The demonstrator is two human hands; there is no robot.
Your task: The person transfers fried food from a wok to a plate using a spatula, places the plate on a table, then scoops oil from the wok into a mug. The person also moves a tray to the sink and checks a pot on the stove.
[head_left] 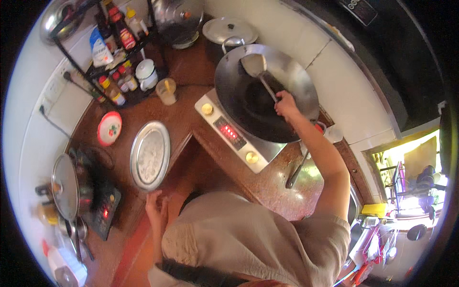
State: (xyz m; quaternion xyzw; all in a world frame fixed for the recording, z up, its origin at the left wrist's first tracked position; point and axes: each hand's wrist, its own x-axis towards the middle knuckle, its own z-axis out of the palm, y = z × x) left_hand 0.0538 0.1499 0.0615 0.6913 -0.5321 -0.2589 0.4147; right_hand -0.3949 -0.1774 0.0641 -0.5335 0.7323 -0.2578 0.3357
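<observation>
My right hand (285, 106) grips the handle of a metal wok spatula (255, 66), whose blade lies over the far inner side of a large metal wok (301, 82). The wok sits on a cooktop (229, 131) with two gold knobs and a lit red display. My left hand (156, 208) holds nothing, its fingers loosely bent, just below the near end of an oval metal platter (150, 155). Whether that hand touches the platter's rim, I cannot tell.
At left, a glass-lidded pot (66, 186) stands by a black induction cooker (105, 211). A black rack (77, 62) holds bottles and a lidded enamel mug (146, 71). A plastic cup (166, 91) and a red-rimmed dish (109, 128) stand nearby. A black-handled utensil (296, 175) lies right of the cooktop.
</observation>
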